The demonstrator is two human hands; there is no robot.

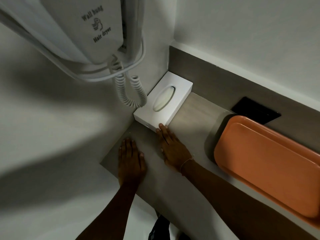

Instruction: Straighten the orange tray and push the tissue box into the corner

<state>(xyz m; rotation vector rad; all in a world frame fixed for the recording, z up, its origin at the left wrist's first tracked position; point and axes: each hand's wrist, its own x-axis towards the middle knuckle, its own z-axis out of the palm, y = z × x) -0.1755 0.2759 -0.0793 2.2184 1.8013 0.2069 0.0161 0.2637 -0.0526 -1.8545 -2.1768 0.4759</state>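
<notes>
A white tissue box [174,94] with an oval slot lies on the grey counter [194,118], tucked into the corner where the two walls meet. My right hand [171,146] lies flat on the counter, its fingertips touching the box's near end. My left hand [130,156] rests flat on the counter to the left, fingers apart, holding nothing. An orange tray [270,163] sits at the right, its long side running along the back wall and its near rim over the counter's front edge.
A white wall-hung hair dryer [97,32] with a coiled cord [128,92] hangs over the left wall, just above the box. A black socket plate [256,110] sits in the backsplash behind the tray. The counter's front edge [155,201] runs below my forearms.
</notes>
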